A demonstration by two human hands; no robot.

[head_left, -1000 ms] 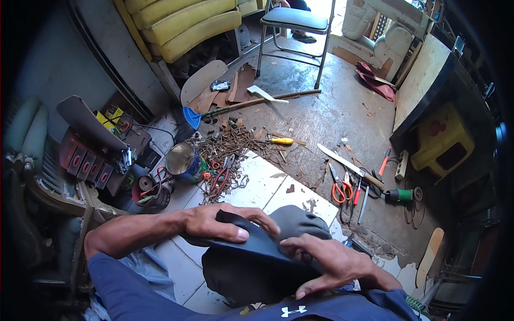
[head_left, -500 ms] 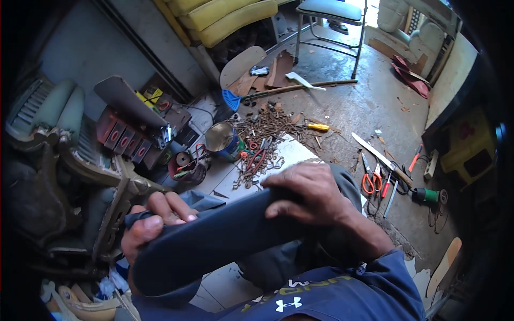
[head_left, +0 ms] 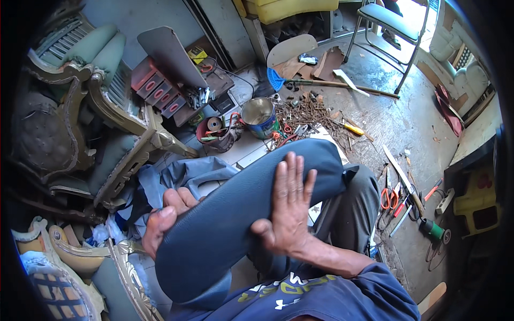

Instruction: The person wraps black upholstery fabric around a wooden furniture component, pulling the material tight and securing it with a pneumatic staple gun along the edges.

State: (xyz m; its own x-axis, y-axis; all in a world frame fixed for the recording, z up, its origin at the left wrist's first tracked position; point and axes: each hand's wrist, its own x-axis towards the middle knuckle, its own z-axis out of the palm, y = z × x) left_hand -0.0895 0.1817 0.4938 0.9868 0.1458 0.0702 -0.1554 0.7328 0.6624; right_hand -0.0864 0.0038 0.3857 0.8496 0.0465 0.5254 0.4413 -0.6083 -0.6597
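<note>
A long, curved pad (head_left: pixel 230 208) covered in dark blue leatherette lies tilted across my lap, its broad face turned up. My left hand (head_left: pixel 168 216) is closed round its left edge, thumb on top and fingers curled over the far side. Flat on the middle of the pad rests my right hand (head_left: pixel 289 211), fingers stretched out and thumb spread. Loose grey-blue fabric (head_left: pixel 187 174) is bunched just beyond my left hand. The pad's right end reaches over my right knee (head_left: pixel 350 206).
Carved chair frames (head_left: pixel 101 134) stand at the left. Ahead are a metal can (head_left: pixel 259 115), a bucket of tools (head_left: pixel 214 131) and a heap of rusty nails (head_left: pixel 316 115). Scissors (head_left: pixel 390 198), a long knife (head_left: pixel 399 171) and a green power tool (head_left: pixel 432 230) lie right. A folding chair (head_left: pixel 391 24) stands far off.
The pad has tipped so its broad face shows. My right hand has gone from gripping its far edge to lying flat on it. The whole view has shifted leftward.
</note>
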